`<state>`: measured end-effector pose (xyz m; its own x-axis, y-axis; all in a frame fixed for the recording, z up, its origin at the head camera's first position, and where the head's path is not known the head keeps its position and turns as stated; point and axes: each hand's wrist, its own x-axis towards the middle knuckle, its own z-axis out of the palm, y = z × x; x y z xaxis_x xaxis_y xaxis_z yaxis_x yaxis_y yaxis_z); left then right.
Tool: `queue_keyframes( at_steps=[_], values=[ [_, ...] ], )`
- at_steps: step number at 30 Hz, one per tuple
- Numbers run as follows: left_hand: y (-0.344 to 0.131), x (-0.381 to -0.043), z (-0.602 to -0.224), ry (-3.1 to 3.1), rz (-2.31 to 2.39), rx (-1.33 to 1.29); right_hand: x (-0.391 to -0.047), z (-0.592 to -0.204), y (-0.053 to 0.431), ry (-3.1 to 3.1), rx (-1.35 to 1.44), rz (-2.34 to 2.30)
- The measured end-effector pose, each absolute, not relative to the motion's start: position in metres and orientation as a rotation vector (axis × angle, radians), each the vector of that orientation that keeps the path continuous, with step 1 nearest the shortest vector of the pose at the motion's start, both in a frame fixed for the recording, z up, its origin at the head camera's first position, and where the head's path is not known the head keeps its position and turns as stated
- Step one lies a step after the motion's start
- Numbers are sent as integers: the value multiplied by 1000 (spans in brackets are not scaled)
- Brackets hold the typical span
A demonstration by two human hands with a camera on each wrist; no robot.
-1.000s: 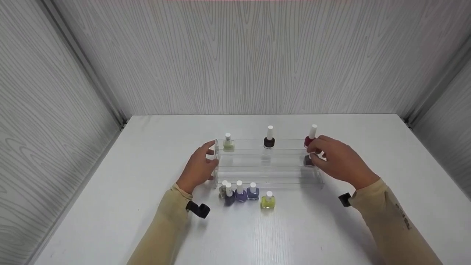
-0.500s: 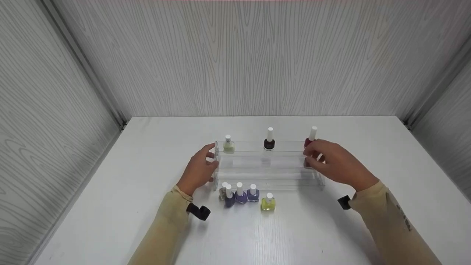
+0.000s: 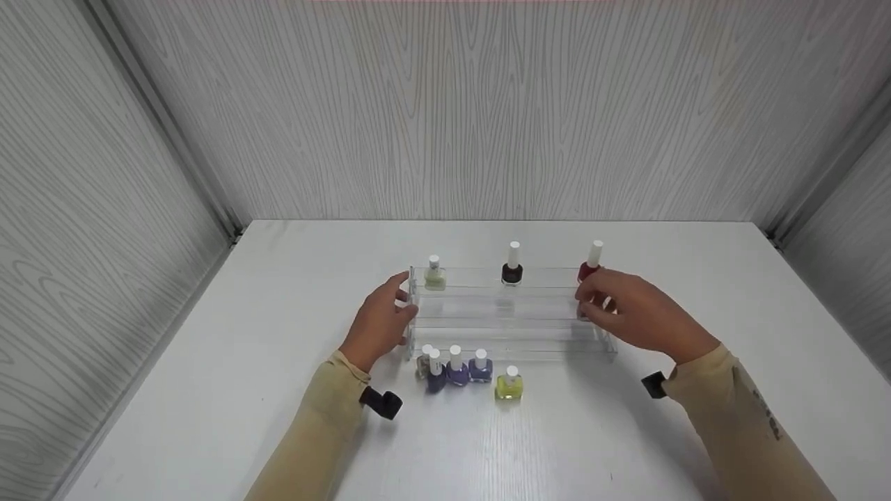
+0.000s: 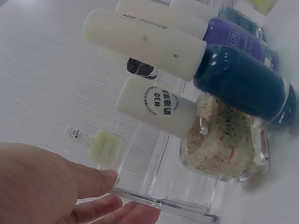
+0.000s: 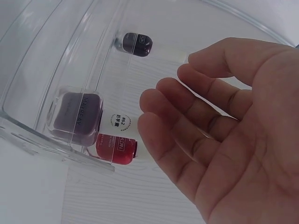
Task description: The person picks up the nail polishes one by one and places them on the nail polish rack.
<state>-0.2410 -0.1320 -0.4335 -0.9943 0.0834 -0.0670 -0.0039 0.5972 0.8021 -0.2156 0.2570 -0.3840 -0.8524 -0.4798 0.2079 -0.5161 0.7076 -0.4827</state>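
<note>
A clear stepped rack (image 3: 508,332) stands on the table. My left hand (image 3: 378,323) holds its left end, thumb (image 4: 100,179) at the side panel's edge and other fingers outside it. My right hand (image 3: 630,309) is at the right end, fingers loosely bent and apart from the thumb in the right wrist view. A fingertip is close to the white cap of a mauve nail polish bottle (image 5: 77,116); contact cannot be told. Behind that stands a red nail polish bottle (image 5: 117,148). The top step also bears a dark bottle (image 3: 512,273) and a pale yellow bottle (image 3: 435,278).
Before the rack's left part stand a glitter bottle (image 4: 219,144), a dark blue bottle (image 4: 247,84), a purple bottle (image 3: 457,374) and a blue-violet bottle (image 3: 480,369). A bright yellow bottle (image 3: 509,387) stands to their right. A wood-grain panel (image 3: 487,111) rises behind.
My right hand has shifted slightly down over the mauve bottle, which is now mostly hidden by the fingers in the head view. The left hand stays at the rack's left end.
</note>
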Motion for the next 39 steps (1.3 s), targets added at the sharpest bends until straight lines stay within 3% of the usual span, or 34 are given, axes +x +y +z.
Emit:
queue_keyframes(
  at_steps=[15,27,39],
  values=[
    [-124,-235,-427,2875,1179,147,-214,-387,247,-2757,861,845],
    [-123,-236,-428,2933,1088,155,-199,-393,211,-2612,1192,672],
    [-123,-237,-429,2860,1107,114,-193,-419,187,-2822,1356,700]
  ],
)
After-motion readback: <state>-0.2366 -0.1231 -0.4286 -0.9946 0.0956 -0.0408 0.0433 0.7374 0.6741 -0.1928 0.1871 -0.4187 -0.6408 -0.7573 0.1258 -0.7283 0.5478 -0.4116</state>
